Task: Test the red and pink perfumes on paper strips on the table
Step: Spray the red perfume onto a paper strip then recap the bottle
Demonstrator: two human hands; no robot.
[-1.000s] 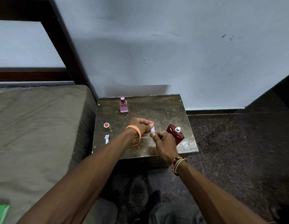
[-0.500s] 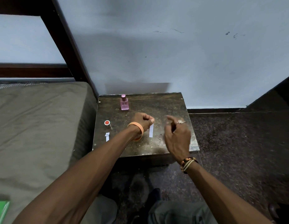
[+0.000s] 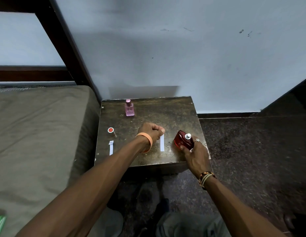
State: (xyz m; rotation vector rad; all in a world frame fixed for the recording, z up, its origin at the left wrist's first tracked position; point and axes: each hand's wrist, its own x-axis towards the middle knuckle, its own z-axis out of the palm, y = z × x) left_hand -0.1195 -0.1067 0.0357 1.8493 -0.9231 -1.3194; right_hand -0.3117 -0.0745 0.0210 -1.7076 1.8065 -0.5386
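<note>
right hand (image 3: 196, 156) grips red bottle (image 3: 183, 141) near table (image 3: 174, 115) edge, cap off | left hand (image 3: 152, 131) fisted pinning strip (image 3: 162, 142) top | pink bottle (image 3: 129, 108) at back | risk: spray misses strip, hits fist; bottle slips off edge

This looks like a bedroom in a home. At the left of the frame lies a mattress (image 3: 37, 134) under an olive-brown sheet, with a dark wooden bed frame (image 3: 63, 41) slanting up through the upper left. Pressed against the bed at centre is a small, worn dark wooden table (image 3: 166, 113), set like a bedside stand against a plain pale wall (image 3: 183, 48) with a few scuff marks at upper right. A dark speckled stone floor (image 3: 251, 151) fills the right and lower part, edged by a dark skirting strip where it meets the wall.
</note>
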